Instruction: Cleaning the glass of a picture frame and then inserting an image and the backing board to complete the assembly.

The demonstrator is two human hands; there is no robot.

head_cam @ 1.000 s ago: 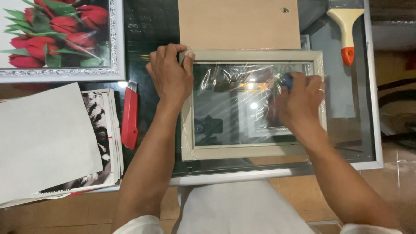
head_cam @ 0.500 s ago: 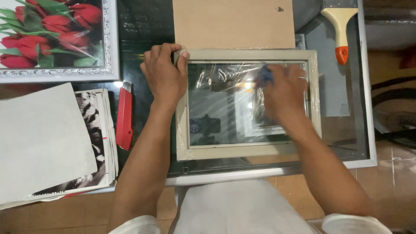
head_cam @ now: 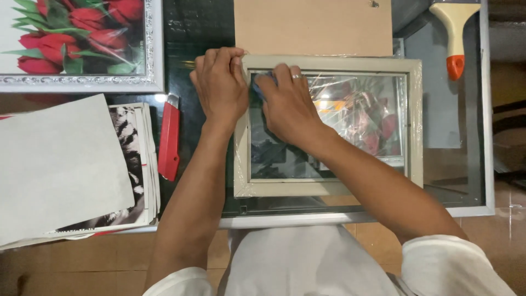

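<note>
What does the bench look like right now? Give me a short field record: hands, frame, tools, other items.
left hand: pressing on the top-left corner of the pale picture frame
right hand: on the frame's glass near the top-left, over a small blue thing, mostly hidden
frame: flat on the glass tabletop
tools: red utility knife left of frame; paintbrush top right
other: brown backing board; rose picture; paper stack
</note>
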